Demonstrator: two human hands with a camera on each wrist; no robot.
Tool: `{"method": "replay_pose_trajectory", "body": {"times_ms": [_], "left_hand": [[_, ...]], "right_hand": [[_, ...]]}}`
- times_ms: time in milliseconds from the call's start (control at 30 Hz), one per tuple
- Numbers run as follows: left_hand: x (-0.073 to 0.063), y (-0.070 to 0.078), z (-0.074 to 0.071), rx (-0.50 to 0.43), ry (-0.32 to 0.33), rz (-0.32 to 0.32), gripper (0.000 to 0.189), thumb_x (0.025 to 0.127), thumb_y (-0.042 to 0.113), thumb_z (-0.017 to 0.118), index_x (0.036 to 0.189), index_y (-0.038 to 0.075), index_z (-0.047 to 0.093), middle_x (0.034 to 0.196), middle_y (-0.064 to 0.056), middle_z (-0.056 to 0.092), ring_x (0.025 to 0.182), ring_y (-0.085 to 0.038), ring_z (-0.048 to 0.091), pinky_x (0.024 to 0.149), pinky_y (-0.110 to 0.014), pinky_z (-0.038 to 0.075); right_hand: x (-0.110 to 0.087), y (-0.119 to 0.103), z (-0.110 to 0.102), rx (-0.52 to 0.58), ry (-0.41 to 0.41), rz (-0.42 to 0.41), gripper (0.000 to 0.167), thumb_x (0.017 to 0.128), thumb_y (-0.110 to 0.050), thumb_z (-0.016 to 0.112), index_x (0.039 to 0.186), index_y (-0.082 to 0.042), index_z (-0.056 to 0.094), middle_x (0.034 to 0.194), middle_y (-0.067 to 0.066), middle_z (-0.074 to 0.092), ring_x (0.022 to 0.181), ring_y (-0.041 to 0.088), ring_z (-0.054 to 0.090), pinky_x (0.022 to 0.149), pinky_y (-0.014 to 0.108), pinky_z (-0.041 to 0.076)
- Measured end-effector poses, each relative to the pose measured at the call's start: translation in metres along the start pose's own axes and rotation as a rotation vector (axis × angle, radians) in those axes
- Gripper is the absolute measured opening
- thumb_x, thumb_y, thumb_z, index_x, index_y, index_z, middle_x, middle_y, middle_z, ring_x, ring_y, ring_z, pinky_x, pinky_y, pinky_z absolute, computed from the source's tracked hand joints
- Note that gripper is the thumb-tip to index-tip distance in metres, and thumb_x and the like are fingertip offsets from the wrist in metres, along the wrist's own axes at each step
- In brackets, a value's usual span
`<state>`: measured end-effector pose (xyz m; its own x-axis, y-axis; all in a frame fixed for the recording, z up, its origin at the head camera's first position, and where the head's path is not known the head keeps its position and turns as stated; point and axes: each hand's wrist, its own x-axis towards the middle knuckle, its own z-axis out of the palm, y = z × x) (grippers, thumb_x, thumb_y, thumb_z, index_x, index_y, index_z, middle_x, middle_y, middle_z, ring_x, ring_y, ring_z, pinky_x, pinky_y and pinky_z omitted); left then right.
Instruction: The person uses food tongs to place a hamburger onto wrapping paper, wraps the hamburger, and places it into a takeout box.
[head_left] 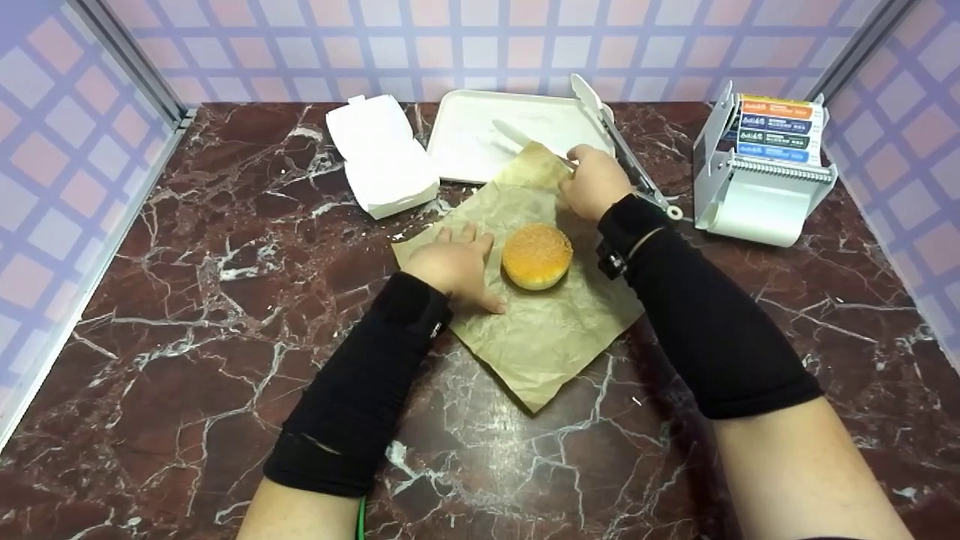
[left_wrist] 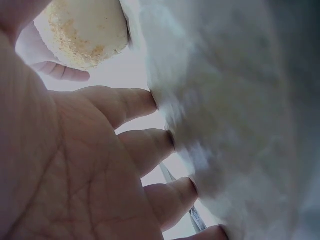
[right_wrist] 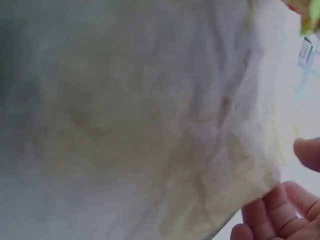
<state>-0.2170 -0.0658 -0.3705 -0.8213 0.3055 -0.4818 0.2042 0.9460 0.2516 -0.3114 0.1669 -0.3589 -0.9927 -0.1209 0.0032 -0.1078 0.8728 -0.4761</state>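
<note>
A round sesame-topped bun [head_left: 537, 256] sits on a crumpled sheet of brown paper [head_left: 544, 345]. My left hand [head_left: 450, 266] rests spread on the paper just left of the bun, its thumb near the bun's lower side. In the left wrist view the bun [left_wrist: 85, 32] shows beyond the thumb. My right hand [head_left: 596, 184] is at the paper's far corner, at the near end of a knife [head_left: 512, 133] whose blade reaches over the white tray [head_left: 459, 142]. In the right wrist view the fingers [right_wrist: 280, 212] are bent at the paper's edge and the thumb stands apart; any grip is unclear.
Metal tongs [head_left: 626, 146] lean over the tray's right side, beside my right forearm. An opened white takeaway box [head_left: 382, 154] stands left of the tray. At the right is a roll dispenser [head_left: 769, 165] with colored labels. Patterned walls close the marble-look table's [head_left: 187, 337] back and sides.
</note>
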Motion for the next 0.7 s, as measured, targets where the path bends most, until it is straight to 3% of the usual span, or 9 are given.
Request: {"method": "replay_pose_trajectory", "body": {"times_ms": [67, 233, 367, 467, 600, 700], "left_hand": [[0.000, 0.000, 0.000, 0.000, -0.001, -0.001, 0.126, 0.078, 0.069, 0.081, 0.171, 0.022, 0.010, 0.178, -0.011, -0.006, 0.162, -0.048, -0.004, 0.128, -0.068, 0.019], [0.001, -0.001, 0.001, 0.007, -0.001, -0.007, 0.126, 0.078, 0.070, 0.081, 0.171, 0.023, 0.010, 0.178, -0.010, -0.007, 0.162, -0.047, -0.005, 0.128, -0.068, 0.021], [0.002, 0.000, 0.001, 0.013, 0.004, -0.012, 0.126, 0.078, 0.070, 0.081, 0.171, 0.023, 0.010, 0.178, -0.011, -0.006, 0.163, -0.047, -0.004, 0.128, -0.067, 0.021], [0.002, 0.000, 0.001, 0.018, 0.007, -0.011, 0.126, 0.078, 0.069, 0.081, 0.171, 0.022, 0.011, 0.178, -0.012, -0.005, 0.163, -0.047, -0.003, 0.129, -0.066, 0.021], [0.002, 0.001, 0.001, 0.020, 0.010, -0.013, 0.126, 0.078, 0.068, 0.082, 0.171, 0.022, 0.010, 0.178, -0.013, -0.005, 0.163, -0.047, -0.004, 0.128, -0.066, 0.022], [0.002, 0.001, 0.001, 0.019, 0.011, -0.013, 0.126, 0.078, 0.068, 0.082, 0.171, 0.021, 0.010, 0.178, -0.013, -0.005, 0.162, -0.047, -0.004, 0.128, -0.066, 0.023]], "right_hand": [[0.000, -0.001, 0.000, 0.025, 0.019, -0.013, 0.049, 0.099, -0.015, 0.060, 0.145, 0.002, 0.056, 0.126, 0.025, 0.070, 0.118, 0.040, 0.065, 0.112, 0.049, 0.049], [-0.004, -0.005, 0.001, 0.057, 0.072, -0.055, 0.035, 0.102, -0.021, 0.064, 0.133, -0.005, 0.069, 0.104, 0.019, 0.073, 0.096, 0.034, 0.065, 0.093, 0.046, 0.052], [-0.008, -0.006, -0.002, 0.076, 0.102, -0.107, 0.024, 0.103, -0.019, 0.063, 0.116, -0.005, 0.077, 0.106, 0.019, 0.077, 0.098, 0.034, 0.067, 0.093, 0.047, 0.053], [-0.014, -0.007, -0.005, 0.111, 0.124, -0.134, 0.021, 0.102, -0.016, 0.062, 0.106, 0.000, 0.075, 0.104, 0.018, 0.076, 0.098, 0.033, 0.067, 0.095, 0.047, 0.053], [-0.023, -0.007, -0.008, 0.173, 0.121, -0.161, 0.015, 0.101, -0.012, 0.059, 0.097, 0.000, 0.068, 0.091, 0.012, 0.068, 0.085, 0.028, 0.061, 0.082, 0.038, 0.051], [-0.031, -0.008, -0.009, 0.225, 0.081, -0.180, 0.011, 0.102, -0.010, 0.059, 0.099, -0.003, 0.067, 0.094, 0.011, 0.071, 0.085, 0.022, 0.063, 0.078, 0.031, 0.053]]}}
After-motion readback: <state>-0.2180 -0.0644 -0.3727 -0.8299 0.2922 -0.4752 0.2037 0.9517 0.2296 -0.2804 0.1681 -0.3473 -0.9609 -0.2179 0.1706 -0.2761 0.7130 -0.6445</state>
